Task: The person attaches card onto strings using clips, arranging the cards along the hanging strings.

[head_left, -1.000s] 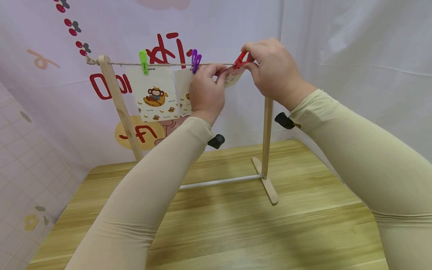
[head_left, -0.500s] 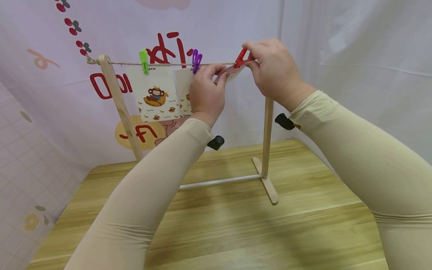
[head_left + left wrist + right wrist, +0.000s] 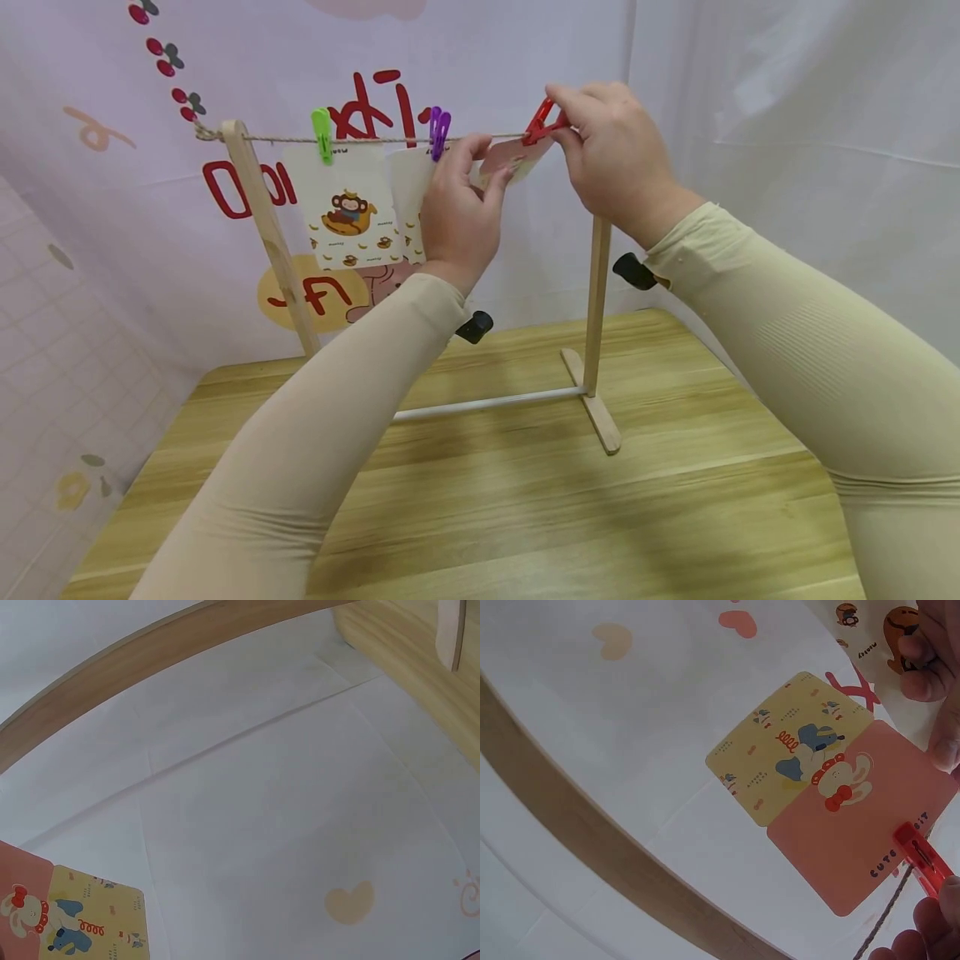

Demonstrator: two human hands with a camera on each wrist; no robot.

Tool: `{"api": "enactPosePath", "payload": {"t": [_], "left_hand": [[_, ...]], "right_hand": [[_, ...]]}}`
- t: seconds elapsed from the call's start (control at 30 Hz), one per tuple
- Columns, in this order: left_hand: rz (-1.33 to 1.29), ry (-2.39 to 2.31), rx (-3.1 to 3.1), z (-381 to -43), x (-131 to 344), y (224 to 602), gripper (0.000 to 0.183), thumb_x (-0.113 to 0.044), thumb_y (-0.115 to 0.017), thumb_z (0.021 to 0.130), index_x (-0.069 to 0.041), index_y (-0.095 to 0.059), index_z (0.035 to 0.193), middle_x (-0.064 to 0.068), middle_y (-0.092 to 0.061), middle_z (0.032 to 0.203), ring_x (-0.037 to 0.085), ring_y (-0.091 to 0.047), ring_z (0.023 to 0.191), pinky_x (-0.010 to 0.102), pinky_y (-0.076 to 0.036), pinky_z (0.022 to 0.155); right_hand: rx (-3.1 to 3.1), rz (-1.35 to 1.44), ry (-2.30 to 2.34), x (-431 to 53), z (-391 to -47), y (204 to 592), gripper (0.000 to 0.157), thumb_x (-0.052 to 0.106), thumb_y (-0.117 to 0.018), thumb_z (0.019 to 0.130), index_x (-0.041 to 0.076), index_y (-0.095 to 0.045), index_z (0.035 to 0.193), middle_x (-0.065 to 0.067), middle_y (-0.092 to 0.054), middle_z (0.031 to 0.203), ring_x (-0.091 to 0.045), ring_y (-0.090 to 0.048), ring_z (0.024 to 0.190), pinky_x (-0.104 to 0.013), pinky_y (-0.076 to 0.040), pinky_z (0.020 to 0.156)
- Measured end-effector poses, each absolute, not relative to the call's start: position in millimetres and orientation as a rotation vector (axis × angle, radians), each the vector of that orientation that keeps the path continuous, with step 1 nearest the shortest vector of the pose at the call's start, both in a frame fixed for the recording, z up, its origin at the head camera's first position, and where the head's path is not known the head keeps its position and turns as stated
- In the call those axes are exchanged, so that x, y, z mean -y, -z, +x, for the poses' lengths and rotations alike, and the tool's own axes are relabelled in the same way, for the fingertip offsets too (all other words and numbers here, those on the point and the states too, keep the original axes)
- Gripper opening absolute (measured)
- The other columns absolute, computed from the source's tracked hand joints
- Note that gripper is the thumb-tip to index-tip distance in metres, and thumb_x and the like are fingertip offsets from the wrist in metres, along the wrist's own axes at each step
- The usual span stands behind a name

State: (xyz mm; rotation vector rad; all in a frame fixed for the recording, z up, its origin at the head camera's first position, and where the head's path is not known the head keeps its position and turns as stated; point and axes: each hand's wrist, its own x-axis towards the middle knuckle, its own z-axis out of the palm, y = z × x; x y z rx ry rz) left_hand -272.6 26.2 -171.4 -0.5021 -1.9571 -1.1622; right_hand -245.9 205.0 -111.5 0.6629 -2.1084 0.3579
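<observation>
My right hand pinches a red clothespin whose jaws sit at the twine line, over the top edge of a pink and yellow card. The right wrist view shows this card with a cartoon rabbit and the clothespin on its pink part, beside the lettering. My left hand is at the card's left side, thumb and fingers spread apart, the thumb right at the card's edge. In the left wrist view, only part of the card shows at lower left.
A green clothespin holds a monkey card on the twine. A purple clothespin holds another card, partly behind my left hand. The wooden stand rests on the wood-grain table.
My left thumb and fingers have parted from their pinch on the card, and the card now hangs flatter and shows more. The right hand keeps its hold on the red clothespin.
</observation>
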Motion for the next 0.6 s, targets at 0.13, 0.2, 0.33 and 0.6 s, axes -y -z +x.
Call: {"api": "enactPosePath", "payload": {"t": [0.13,0.2,0.33,0.6], "left_hand": [[-0.541,1.181,1.932,-270,-25,175,0.039,-0.025,-0.070,0.103,-0.013,-0.063,0.139,0.003,-0.067,0.134,0.015,-0.062,0.096,0.021,-0.056,0.079],[-0.562,1.182,1.929,-268,-23,177,0.040,-0.025,-0.070,0.103,-0.013,-0.062,0.139,0.003,-0.066,0.135,0.014,-0.061,0.098,0.021,-0.056,0.080],[-0.580,1.172,1.951,-265,-18,181,0.041,-0.026,-0.069,0.103,-0.013,-0.061,0.141,0.002,-0.065,0.136,0.013,-0.060,0.092,0.022,-0.054,0.080],[-0.649,1.037,1.980,-257,-5,192,0.041,-0.026,-0.069,0.104,-0.010,-0.062,0.141,0.006,-0.067,0.134,0.015,-0.060,0.083,0.028,-0.054,0.077]], "right_hand": [[2.107,0.659,-0.367,-205,-246,112,0.040,0.010,-0.059,0.107,0.000,-0.060,0.146,-0.025,-0.071,0.123,-0.043,-0.059,0.120,-0.051,-0.048,0.105],[2.117,0.647,-0.372,-205,-245,111,0.041,0.011,-0.058,0.107,0.000,-0.059,0.146,-0.025,-0.071,0.124,-0.041,-0.058,0.122,-0.051,-0.049,0.106],[2.126,0.636,-0.385,-204,-245,111,0.041,0.010,-0.057,0.107,-0.001,-0.058,0.147,-0.023,-0.070,0.124,-0.040,-0.057,0.127,-0.050,-0.048,0.109],[2.069,0.688,-0.407,-206,-243,121,0.040,0.010,-0.059,0.106,-0.003,-0.061,0.144,-0.025,-0.069,0.124,-0.040,-0.059,0.122,-0.050,-0.049,0.107]]}}
